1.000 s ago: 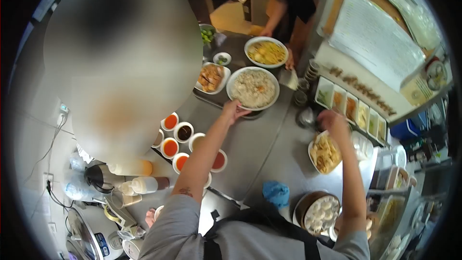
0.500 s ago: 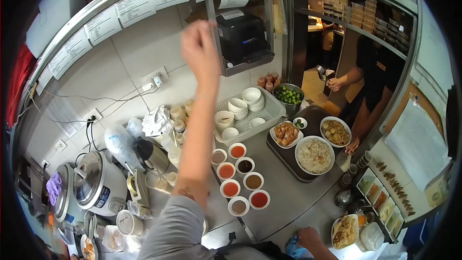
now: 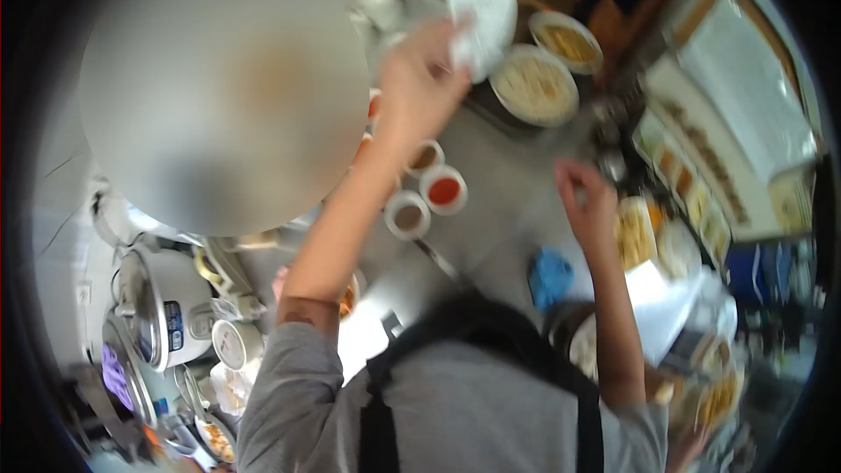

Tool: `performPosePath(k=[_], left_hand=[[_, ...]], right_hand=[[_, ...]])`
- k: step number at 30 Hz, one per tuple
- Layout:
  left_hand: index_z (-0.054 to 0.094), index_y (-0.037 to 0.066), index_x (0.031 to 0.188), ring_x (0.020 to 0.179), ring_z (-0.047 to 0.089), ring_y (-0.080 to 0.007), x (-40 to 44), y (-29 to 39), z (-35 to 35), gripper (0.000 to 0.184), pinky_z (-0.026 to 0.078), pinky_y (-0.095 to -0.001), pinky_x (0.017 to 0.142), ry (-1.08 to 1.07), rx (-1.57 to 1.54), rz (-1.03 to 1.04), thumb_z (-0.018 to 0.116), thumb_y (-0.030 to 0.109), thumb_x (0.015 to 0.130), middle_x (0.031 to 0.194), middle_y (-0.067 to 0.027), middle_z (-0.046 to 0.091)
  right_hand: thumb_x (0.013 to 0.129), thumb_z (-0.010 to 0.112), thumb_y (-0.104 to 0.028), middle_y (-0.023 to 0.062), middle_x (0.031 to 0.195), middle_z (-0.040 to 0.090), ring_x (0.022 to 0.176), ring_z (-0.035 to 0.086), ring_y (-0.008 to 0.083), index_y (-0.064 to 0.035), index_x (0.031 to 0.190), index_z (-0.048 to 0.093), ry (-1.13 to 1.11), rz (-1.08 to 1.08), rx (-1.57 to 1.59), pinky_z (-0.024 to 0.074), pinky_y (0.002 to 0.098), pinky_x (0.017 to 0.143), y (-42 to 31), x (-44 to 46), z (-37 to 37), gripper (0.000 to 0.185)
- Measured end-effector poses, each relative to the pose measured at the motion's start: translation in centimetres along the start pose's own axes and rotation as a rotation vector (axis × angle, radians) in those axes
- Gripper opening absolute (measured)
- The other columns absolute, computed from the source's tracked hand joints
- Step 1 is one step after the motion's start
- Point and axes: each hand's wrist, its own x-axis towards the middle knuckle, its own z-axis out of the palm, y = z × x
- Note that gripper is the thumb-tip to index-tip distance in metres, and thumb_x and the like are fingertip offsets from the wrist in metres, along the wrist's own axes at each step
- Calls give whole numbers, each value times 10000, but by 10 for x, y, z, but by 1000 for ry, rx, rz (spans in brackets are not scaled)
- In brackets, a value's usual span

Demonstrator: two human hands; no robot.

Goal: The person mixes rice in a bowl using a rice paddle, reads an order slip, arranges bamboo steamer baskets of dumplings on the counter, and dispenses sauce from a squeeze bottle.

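Observation:
My left hand [image 3: 425,79], blurred by motion, is closed on a white printed receipt [image 3: 486,17] held above the counter near the tray. My right hand [image 3: 585,201] is raised over the counter on the right, fingers curled in toward the thumb, with nothing visible in them. A crumpled blue cloth-like thing [image 3: 550,278] lies below it, apart from the hand. Under my left forearm stand small white cups of sauce, among them a red one [image 3: 443,190] and a brown one [image 3: 407,215]. Beyond the receipt are a bowl of rice [image 3: 534,86] and a bowl of noodles [image 3: 567,41].
A large round blurred patch [image 3: 201,88] hides the upper left. A rice cooker [image 3: 171,311] and a lidded tub [image 3: 236,344] stand at left. Food containers [image 3: 686,177] line the right side, near a dish of pale chips [image 3: 634,232]. Another person's arm [image 3: 626,22] shows at top right.
My left hand has come down from near the hanging receipts and now holds a receipt. My right hand has lifted away from the blue thing. The view has tilted down.

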Motion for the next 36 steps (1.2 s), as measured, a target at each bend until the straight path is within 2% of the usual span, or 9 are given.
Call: performPosePath(k=[3,6,9,12,15,21,27,30,36], left_hand=[[609,36,1138,806,654,-213,-142,-38,110,454,527,-315,657,-301,-402,-457,690,17,691,1147,-162,596],[598,3,1139,1018,606,-287,-197,-79,166,419,490,-401,844,-378,-121,-219,683,79,735,1190,-151,581],[575,55,1197,1175,485,-363,-197,-111,184,458,333,-468,1038,-437,203,-33,680,178,768,1196,-132,583],[565,80,1211,1284,381,-337,-182,-123,185,514,221,-500,1094,-505,203,-11,708,213,736,1227,-106,571],[567,101,1212,1301,363,-321,-172,-123,182,542,210,-501,1098,-563,288,6,724,255,717,1240,-84,568],[517,154,1279,1338,314,-288,-157,-118,177,636,178,-521,1101,-740,433,7,705,401,724,1347,-6,490],[549,171,1251,1325,333,-279,-160,-122,177,596,142,-563,1095,-689,417,19,706,398,723,1297,-33,531],[540,173,1263,1332,322,-275,-161,-123,175,600,109,-573,1099,-688,396,36,701,398,730,1322,-25,511],[514,183,1294,1349,294,-274,-157,-127,171,632,71,-587,1097,-764,380,23,702,400,731,1347,1,489]], right_hand=[[798,652,-93,129,832,666,727,663,227,-30,927,666,24,197,41,508,310,644,32,-5,21,144],[791,659,-149,99,819,669,697,649,238,-51,892,675,-80,99,-94,506,326,637,87,-21,51,142],[770,658,-197,60,801,667,715,623,264,-88,803,678,-153,-15,-254,497,376,659,105,-21,78,115],[746,658,-175,61,771,656,748,619,267,-91,763,662,-232,-35,-330,496,385,679,130,-11,94,86],[722,655,-162,58,750,648,737,616,261,-93,738,652,-297,-41,-368,496,374,692,139,-3,100,70],[715,649,-174,62,717,633,722,609,261,-106,708,638,-265,-320,-354,487,370,719,133,5,127,70],[706,656,-160,68,717,630,730,614,246,-109,707,635,-338,-283,-535,487,366,716,174,14,89,55],[717,650,-149,73,750,634,747,617,253,-99,728,633,-399,15,-484,492,359,712,155,14,67,53],[761,633,-151,92,827,628,769,609,288,-73,821,642,-345,-122,-196,501,379,697,136,-6,92,99]])
